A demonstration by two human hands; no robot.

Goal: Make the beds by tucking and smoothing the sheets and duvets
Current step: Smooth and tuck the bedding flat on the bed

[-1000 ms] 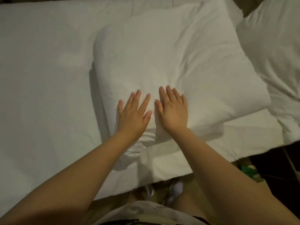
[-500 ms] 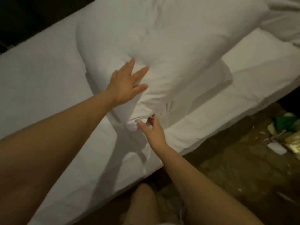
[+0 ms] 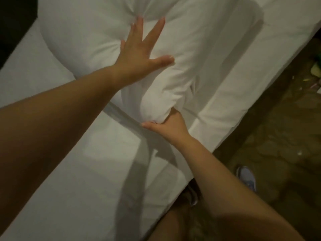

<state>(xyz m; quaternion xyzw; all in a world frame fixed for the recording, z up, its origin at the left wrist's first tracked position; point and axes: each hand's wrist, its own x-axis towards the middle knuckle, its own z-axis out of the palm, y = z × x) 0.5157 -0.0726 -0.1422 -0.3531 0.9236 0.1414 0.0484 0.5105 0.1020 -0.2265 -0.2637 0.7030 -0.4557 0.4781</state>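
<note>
1. A person leans over a bed (image 3: 225, 105) to set a white pillow (image 3: 90, 32) at its head. The pillow lies aslant on the fitted sheet (image 3: 78, 171), its near corner pointing towards the bed's edge.
2. The left hand (image 3: 139, 56) lies flat on the pillow's middle with fingers spread wide, denting the filling. This looks meant to pin the bulk in place while the corner is worked.
3. The right hand (image 3: 167, 123) is closed round that near corner, bunching the cloth between thumb and fingers. It is seemingly gripped there to pull the case taut or to swing the pillow square.
4. The sheet below lies smooth and drawn over the mattress side. No duvet can be made out.
5. A pale shoe (image 3: 246, 179) stands on the dim floor (image 3: 278, 136) just beside the bed.
</note>
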